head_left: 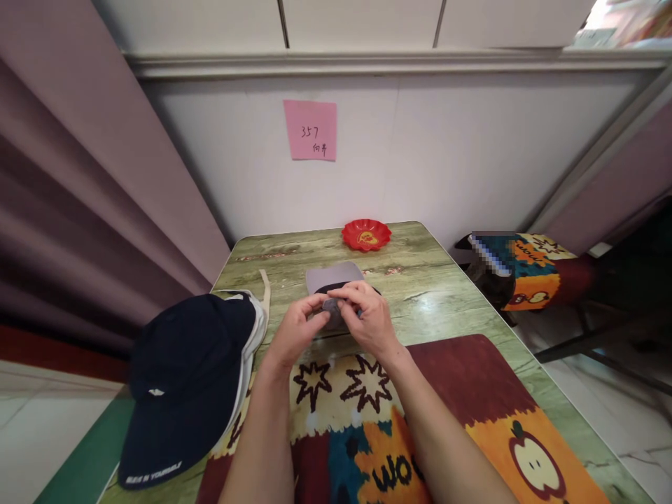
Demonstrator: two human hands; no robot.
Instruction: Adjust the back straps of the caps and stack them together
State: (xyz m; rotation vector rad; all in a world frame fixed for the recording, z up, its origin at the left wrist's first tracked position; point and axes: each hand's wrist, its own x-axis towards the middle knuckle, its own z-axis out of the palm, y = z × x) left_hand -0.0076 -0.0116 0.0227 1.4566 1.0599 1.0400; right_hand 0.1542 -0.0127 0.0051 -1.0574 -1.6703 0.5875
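Note:
A grey cap with a dark band point(336, 275) lies near the middle of the table, partly covered by my hands. My left hand point(302, 323) pinches the left side of a small grey piece point(332, 306) at the cap's near side. On the right side of that piece, my right hand point(367, 315) has its thumb and fingers closed in. Whether the piece is part of the cap cannot be made out. Dark navy caps point(189, 371), with a white one beneath, sit at the table's left edge beside my left forearm.
A red scalloped plate point(366, 236) stands at the table's far edge. Under my forearms lies a colourful patterned mat point(451, 371). A pink note point(311, 131) is on the white wall behind. To the right is a stool with a similar cover point(535, 269).

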